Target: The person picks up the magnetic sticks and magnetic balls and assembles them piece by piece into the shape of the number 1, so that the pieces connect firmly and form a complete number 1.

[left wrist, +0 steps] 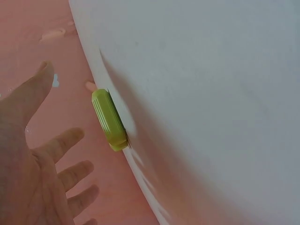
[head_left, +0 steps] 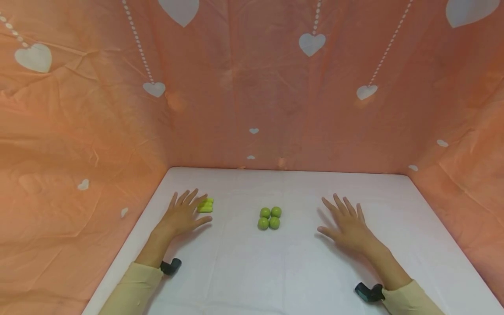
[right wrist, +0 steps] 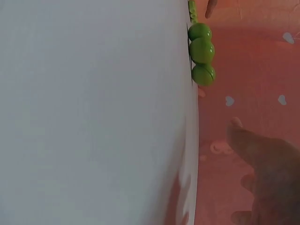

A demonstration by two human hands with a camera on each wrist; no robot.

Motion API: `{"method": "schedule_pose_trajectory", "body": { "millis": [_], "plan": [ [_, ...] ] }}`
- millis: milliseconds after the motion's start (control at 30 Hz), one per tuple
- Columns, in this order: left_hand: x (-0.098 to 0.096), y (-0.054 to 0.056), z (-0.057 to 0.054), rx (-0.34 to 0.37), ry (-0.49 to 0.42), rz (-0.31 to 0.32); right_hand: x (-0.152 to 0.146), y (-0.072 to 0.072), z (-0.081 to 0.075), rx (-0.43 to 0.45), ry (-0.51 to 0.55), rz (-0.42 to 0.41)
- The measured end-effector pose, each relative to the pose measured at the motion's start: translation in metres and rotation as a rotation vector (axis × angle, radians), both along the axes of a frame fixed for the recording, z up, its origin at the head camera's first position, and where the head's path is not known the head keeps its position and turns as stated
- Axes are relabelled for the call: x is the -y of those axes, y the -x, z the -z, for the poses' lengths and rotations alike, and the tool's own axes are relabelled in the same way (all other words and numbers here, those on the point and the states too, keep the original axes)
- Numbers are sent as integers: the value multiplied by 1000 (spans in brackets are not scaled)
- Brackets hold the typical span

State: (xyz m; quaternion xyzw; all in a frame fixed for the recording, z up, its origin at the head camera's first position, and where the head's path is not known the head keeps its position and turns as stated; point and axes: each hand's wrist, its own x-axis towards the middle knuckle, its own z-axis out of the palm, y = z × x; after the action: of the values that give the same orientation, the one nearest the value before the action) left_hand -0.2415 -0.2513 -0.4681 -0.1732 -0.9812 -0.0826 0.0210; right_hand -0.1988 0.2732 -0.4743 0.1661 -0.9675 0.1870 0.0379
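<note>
My left hand [head_left: 183,217] hovers over the left side of the white table with its fingers spread and nothing in its grasp. Just beyond its fingertips lie short yellow-green bar-like pieces [head_left: 205,209], partly covered by the fingers in the head view. In the left wrist view one such piece [left wrist: 109,119] shows fine grooves along its side. Several glossy green balls [head_left: 274,223] sit bunched together near the middle of the table. To the right of them my right hand [head_left: 347,227] is held with fingers apart, touching none of them. The right wrist view shows the balls [right wrist: 202,50] beyond the thumb.
A white cloth covers the table [head_left: 244,271]. Orange fabric [head_left: 275,109] printed with white hearts hangs behind it and along both sides. Dark wrist cameras, one on the left wrist [head_left: 171,266] and one on the right wrist [head_left: 369,292], stick out beside the sleeves.
</note>
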Motion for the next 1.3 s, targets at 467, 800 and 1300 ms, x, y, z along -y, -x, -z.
{"method": "schedule_pose_trajectory", "body": {
  "millis": [467,800,1300],
  "plan": [
    [-1,0,-1,26,-36,43,16,3,4,12,14,-44],
    [2,8,-4,57,-105,34,29,10,5,-26,34,-92],
    [6,23,-4,60,-145,48,50,14,7,-27,95,-160]
  ]
}}
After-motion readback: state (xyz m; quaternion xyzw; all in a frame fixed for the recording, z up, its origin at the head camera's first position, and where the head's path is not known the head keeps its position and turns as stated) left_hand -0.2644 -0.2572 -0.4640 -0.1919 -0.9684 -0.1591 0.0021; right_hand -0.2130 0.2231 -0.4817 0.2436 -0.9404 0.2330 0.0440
